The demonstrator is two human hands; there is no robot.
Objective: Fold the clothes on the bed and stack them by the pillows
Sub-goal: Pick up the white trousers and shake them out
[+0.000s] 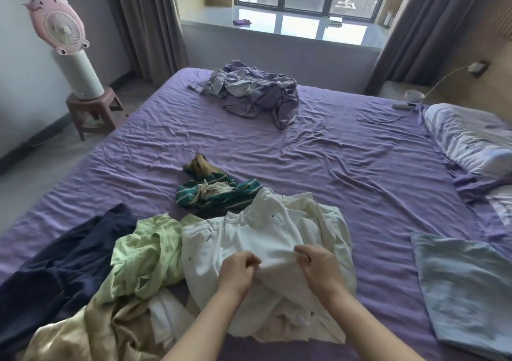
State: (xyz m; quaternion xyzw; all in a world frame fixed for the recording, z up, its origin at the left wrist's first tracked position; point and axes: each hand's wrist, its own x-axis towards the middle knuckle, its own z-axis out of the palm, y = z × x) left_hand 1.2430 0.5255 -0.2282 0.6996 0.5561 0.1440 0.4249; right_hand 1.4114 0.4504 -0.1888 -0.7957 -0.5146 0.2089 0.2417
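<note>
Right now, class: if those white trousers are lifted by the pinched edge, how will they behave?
The white trousers look floppy: they crumple where both hands pinch them, left hand, right hand. Probably the legs will dangle. Likely light, though thicker than the lime shirt.

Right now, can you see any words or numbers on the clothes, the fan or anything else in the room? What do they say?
None can be read.
White garment held by the left hand and right hand: no print shows.
Striped green garment: stripes only, no words.
Pink fan: no readable label.
Things on the window ledge: too small to tell.
</note>
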